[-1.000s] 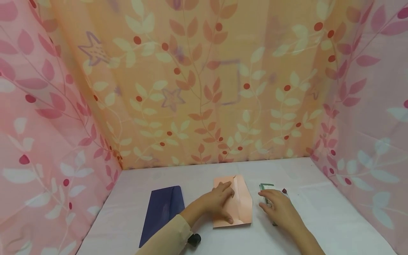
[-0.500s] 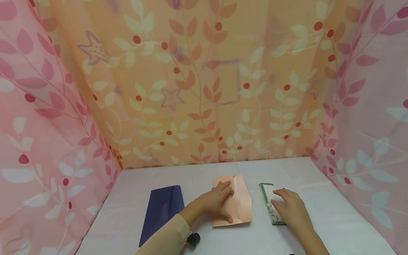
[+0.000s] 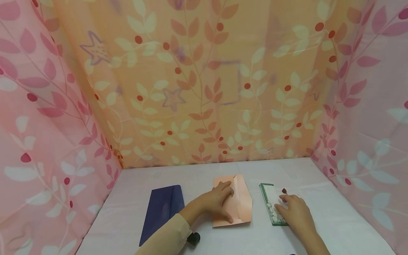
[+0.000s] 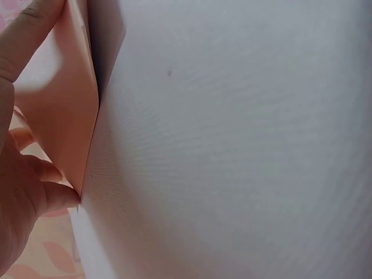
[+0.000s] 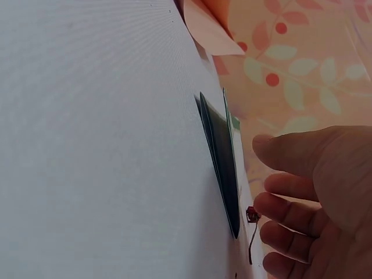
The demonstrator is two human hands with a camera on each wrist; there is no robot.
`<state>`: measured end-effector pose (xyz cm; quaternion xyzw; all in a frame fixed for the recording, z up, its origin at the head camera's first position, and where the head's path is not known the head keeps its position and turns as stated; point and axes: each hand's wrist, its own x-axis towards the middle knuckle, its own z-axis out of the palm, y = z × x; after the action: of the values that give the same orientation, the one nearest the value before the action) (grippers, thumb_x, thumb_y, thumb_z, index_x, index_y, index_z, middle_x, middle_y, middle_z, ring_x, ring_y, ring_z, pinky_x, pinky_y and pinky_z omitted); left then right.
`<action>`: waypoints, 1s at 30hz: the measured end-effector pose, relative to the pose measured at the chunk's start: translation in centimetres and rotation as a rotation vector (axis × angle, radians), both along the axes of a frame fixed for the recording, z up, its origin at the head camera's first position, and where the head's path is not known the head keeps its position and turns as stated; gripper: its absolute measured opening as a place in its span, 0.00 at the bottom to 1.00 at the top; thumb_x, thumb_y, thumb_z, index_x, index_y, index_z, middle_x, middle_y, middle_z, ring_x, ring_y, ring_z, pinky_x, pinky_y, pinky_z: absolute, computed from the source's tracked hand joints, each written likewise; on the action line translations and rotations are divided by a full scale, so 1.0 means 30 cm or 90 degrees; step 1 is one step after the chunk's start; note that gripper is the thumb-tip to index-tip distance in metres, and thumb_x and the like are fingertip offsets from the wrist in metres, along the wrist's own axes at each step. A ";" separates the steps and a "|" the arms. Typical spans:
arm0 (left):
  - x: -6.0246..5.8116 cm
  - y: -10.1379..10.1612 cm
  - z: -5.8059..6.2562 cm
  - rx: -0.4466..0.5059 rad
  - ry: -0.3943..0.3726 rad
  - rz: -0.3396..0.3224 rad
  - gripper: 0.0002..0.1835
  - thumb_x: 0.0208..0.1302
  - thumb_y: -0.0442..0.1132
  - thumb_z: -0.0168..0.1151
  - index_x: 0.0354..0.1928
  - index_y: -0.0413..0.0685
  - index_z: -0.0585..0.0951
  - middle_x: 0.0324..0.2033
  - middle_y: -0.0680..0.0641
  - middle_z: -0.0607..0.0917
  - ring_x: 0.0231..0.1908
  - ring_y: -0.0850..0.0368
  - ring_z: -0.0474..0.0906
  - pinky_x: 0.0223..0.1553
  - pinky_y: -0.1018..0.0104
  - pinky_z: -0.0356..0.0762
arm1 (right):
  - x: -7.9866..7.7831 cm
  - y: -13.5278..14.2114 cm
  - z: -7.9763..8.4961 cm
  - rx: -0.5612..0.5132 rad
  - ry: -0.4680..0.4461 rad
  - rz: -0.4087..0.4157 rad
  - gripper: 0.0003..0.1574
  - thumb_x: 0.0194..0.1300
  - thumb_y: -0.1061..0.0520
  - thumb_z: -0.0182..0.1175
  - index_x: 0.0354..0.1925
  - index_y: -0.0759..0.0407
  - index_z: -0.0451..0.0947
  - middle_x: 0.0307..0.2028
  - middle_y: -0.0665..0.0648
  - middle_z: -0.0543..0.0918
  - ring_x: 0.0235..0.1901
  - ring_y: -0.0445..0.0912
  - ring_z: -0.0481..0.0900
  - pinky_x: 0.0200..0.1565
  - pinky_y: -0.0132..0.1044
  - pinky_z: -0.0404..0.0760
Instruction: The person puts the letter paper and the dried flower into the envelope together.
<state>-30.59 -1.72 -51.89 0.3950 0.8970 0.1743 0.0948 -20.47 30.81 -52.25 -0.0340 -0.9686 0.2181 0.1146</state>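
Two bare hands show in the head view, above a white surface (image 3: pixel 338 219). The left hand (image 3: pixel 217 201) lies across the left part of a peach envelope (image 3: pixel 243 203), fingers and thumb spread over it, gripping nothing. The right hand (image 3: pixel 297 211) is loosely bent with a gap between thumb and fingers, and holds nothing that can be seen. It is over the right side of a green-edged card (image 3: pixel 268 201), which lies just right of the envelope and shows on the thumb side of that hand. A small red bud (image 3: pixel 284 190) sits just beyond the index fingertip. A purple envelope (image 3: pixel 163 209) lies to the left, partly behind the sleeve (image 3: pixel 172 232).

From the left wrist, the thumb is on the peach envelope at the upper left, and another fingertip meets its lower corner, close to the surface.

From the right wrist, the thumb stands apart from the card, whose layers part into a narrow wedge. The bud, on a thin stem, is right by the fingertips; whether they touch it cannot be told.
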 end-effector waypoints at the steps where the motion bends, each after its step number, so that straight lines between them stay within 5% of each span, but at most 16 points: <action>1: -0.001 0.000 0.001 0.000 -0.001 0.001 0.46 0.39 0.75 0.76 0.57 0.67 0.65 0.81 0.48 0.50 0.79 0.34 0.46 0.73 0.35 0.57 | -0.001 0.004 -0.004 0.000 -0.012 -0.005 0.33 0.63 0.45 0.71 0.55 0.68 0.81 0.48 0.67 0.85 0.51 0.68 0.79 0.51 0.66 0.76; 9: -0.008 0.002 0.001 0.001 -0.001 -0.013 0.45 0.40 0.73 0.77 0.55 0.66 0.64 0.81 0.46 0.51 0.79 0.32 0.46 0.73 0.34 0.56 | -0.004 0.018 -0.015 0.002 -0.066 -0.031 0.46 0.58 0.32 0.71 0.55 0.71 0.81 0.46 0.70 0.85 0.48 0.69 0.80 0.49 0.65 0.77; 22: -0.007 0.006 0.000 -0.002 -0.012 -0.003 0.46 0.40 0.73 0.78 0.57 0.66 0.65 0.81 0.47 0.50 0.79 0.33 0.45 0.73 0.33 0.55 | 0.000 -0.014 -0.017 0.031 -0.068 -0.062 0.38 0.53 0.40 0.77 0.48 0.70 0.84 0.38 0.68 0.85 0.40 0.68 0.82 0.39 0.63 0.80; 30: -0.001 0.004 0.002 -0.005 -0.017 0.004 0.46 0.40 0.73 0.77 0.58 0.66 0.66 0.81 0.48 0.50 0.79 0.34 0.45 0.73 0.34 0.56 | 0.009 -0.031 -0.018 -0.023 -0.075 -0.082 0.38 0.54 0.43 0.76 0.50 0.71 0.82 0.40 0.67 0.88 0.39 0.66 0.85 0.33 0.57 0.80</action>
<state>-30.63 -1.59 -51.83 0.3897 0.8975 0.1762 0.1076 -20.21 29.89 -52.79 -0.1107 -0.9653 0.2255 0.0707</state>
